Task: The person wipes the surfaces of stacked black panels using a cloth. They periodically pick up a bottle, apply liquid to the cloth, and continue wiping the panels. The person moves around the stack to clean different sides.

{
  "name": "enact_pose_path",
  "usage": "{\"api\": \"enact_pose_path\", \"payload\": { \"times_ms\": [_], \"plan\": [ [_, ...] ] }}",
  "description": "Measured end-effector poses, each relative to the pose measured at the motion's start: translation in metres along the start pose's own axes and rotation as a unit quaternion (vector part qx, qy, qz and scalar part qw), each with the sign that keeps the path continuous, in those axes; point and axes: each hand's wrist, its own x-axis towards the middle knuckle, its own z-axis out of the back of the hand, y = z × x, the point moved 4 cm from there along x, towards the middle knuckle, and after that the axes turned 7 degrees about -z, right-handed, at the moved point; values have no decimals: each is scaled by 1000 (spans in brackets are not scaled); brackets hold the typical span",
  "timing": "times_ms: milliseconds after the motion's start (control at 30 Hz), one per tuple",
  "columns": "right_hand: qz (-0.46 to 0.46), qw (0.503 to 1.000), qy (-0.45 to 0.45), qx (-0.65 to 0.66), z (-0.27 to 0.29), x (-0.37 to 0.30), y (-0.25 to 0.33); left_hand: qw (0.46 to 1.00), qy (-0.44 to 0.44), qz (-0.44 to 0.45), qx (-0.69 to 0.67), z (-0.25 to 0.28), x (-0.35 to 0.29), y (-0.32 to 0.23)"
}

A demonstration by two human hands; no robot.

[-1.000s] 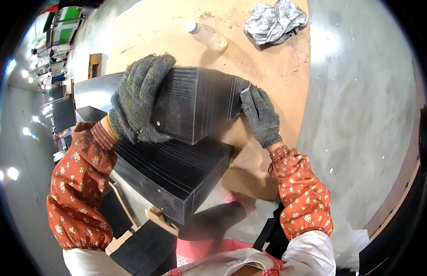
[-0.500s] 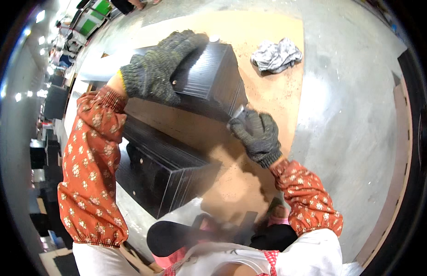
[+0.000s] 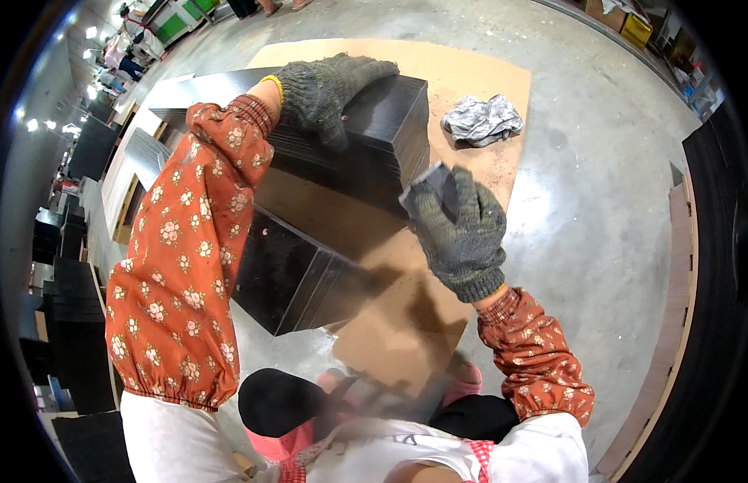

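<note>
Grey concrete floor [image 3: 575,266] spreads through a long workshop, with ceiling lights, other people [image 3: 144,36] and a green machine [image 3: 174,28] far off at the upper left. Black boards [image 3: 76,322] stand along the left side, and a tall dark stack [image 3: 724,201] rises at the right edge. On the floor lies a tan cardboard sheet [image 3: 390,342], specked with dark bits near its far right part, where a crumpled grey cloth [image 3: 482,121] rests well apart from both hands. Two piles of black boards sit over the sheet's left side: the upper pile [image 3: 390,113] farther from the person, the lower pile [image 3: 281,270] nearer, with a gap between them. Knitted dark gloves cover both hands. Palm down, the left hand [image 3: 322,92] lies unclenched on the upper pile, its fingers stretched along the top and its thumb bent down over the near edge. Closed around a small dark block [image 3: 446,189], the right hand [image 3: 462,233] is just beside that pile's right end (whether the block touches the boards, I cannot tell), with thumb and fingers on opposite sides of it.
</note>
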Motion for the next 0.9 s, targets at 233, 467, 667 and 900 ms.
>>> {"api": "enact_pose_path", "payload": {
  "times_ms": [233,467,667,900],
  "plan": [
    [70,991,-103,53,-42,13,6,997,-43,-69,11,-14,1,12],
    [-32,969,241,-47,-81,-105,-39,991,126,51,-2,14,4,-26],
    [-6,978,156,136,-55,-43,-40,984,-141,-51,-99,39,-69,41],
    [63,931,178,311,-26,74,-42,912,-315,243,-98,-38,-205,80]
  ]
}}
